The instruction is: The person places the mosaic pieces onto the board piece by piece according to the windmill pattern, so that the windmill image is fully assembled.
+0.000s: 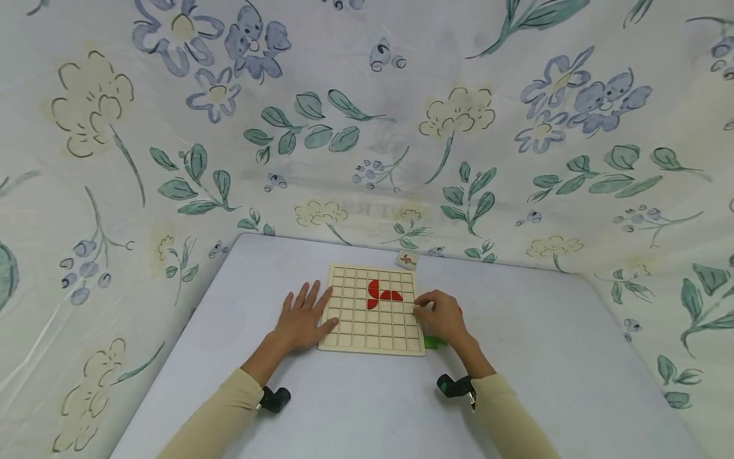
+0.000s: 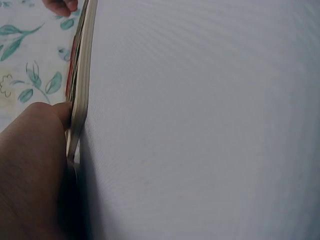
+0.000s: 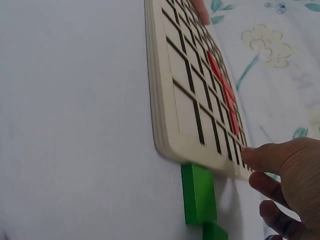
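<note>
Grid board [image 1: 381, 328] lies on the table [image 1: 533, 338], close to the far edge and roughly midway between the side edges. Red pieces [image 1: 374, 289] sit in cells of its far half. Left hand [image 1: 301, 325] rests at the board's left edge, fingers spread, thumb over the rim. Right hand [image 1: 444, 319] is at the right edge, thumb and curled forefinger pinching the rim (how firmly, cannot tell). Green blocks [image 3: 197, 195] lie by the board's near right corner; whether the closer one touches it is unclear. Small card [image 1: 407, 259] lies at the table's far edge, just past the board. Step in hand, judged: steadying or squaring the board between both hands. Next move would call for the right fingers to loosen without nudging the seated pieces, while the left stays light on its edge.
</note>
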The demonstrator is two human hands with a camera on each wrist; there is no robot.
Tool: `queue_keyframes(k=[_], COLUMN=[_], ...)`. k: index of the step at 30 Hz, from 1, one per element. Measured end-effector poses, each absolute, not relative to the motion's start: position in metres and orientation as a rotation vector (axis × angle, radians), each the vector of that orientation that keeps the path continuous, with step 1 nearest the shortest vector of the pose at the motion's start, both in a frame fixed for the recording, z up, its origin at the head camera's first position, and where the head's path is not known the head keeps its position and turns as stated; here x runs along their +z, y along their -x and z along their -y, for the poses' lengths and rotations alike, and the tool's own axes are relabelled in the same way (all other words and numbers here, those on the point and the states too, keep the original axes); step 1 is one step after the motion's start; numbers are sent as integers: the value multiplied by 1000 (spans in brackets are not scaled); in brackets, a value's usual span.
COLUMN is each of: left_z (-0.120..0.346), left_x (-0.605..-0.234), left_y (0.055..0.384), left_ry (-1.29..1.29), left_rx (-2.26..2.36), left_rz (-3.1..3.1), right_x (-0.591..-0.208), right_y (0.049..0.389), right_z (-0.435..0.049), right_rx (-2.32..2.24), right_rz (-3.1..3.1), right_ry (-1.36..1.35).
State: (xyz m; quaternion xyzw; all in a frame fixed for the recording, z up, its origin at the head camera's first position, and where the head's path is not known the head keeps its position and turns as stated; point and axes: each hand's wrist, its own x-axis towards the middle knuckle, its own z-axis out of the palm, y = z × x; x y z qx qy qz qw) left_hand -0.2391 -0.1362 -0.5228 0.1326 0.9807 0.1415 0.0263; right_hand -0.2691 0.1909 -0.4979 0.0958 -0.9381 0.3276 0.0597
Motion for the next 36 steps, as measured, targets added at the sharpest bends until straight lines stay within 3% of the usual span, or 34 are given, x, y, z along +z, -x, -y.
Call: queue_keyframes(k=[7,22,36], left_z=[136,137,136], left_x=[-524,-525,-524], left_y=[239,240,239], left_ry=[-412,-414,-412], left_rx=[453,443,447], left_rz=[-3023,-3024,-3026], right_x=[-498,-495,-492], right_y=[268,261,259], right_z=[-211,-237,-237], right_rx=[928,706,742], right_rz=[2839,2946,2946], right_ry=[-211,302,302])
